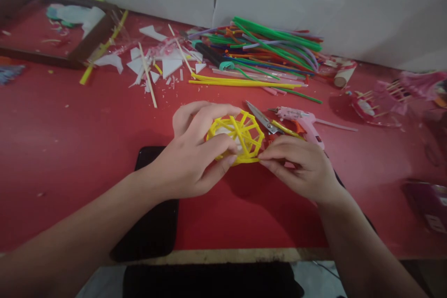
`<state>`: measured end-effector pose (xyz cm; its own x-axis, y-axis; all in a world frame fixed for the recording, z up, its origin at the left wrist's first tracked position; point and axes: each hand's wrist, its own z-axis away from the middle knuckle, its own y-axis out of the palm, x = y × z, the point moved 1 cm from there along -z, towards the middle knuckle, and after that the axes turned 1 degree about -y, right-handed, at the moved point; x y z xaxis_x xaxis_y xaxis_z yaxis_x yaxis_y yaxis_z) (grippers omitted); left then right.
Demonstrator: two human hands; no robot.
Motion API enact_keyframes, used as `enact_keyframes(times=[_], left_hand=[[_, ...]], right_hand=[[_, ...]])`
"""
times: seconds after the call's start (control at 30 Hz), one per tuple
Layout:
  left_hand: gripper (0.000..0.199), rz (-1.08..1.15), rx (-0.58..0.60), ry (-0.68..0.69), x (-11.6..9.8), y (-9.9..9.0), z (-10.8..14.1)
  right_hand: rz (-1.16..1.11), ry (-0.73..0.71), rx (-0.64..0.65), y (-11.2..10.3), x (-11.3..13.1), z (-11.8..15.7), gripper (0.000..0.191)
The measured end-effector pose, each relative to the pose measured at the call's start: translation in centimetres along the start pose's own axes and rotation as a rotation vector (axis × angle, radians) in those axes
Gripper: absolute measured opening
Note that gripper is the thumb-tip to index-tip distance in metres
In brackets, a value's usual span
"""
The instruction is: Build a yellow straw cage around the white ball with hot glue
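Observation:
My left hand (195, 153) is closed round the left side of a yellow pipe-cleaner frame (244, 132), built like a small spoked wheel or cage with something whitish inside. Its thumb presses near the lower rim. On the other side, my right hand (300, 165) pinches the end of a yellow strip that runs along the frame's bottom edge. Just beyond that hand lie scissors (260, 117) with the blades pointing away to the left, and a pink glue gun (296, 115) with a glue stick in its back. A short yellow piece (288, 129) rests by the scissors' handles.
A heap of coloured pipe cleaners (265, 51) lies at the back, with yellow ones (240, 83) in front. White paper scraps (171, 66) and wooden sticks (148, 77) are left of it. A black phone-like slab (153, 228) lies under my left forearm. A dark-framed tray (78, 51) stands back left.

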<state>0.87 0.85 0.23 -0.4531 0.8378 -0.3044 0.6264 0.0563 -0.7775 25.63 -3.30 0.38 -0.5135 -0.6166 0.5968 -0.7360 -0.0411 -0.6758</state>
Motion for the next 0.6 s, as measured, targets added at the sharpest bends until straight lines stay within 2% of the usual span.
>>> enact_keyframes(times=[0.27, 0.6], left_hand=[[0.01, -0.014, 0.03, 0.029, -0.05, 0.07, -0.07], [0.012, 0.028, 0.036, 0.031, 0.05, 0.21, 0.16]], right_hand=[[0.065, 0.054, -0.021, -0.22, 0.22, 0.06, 0.004], [0.087, 0.045, -0.062, -0.2, 0.04, 0.0, 0.005]])
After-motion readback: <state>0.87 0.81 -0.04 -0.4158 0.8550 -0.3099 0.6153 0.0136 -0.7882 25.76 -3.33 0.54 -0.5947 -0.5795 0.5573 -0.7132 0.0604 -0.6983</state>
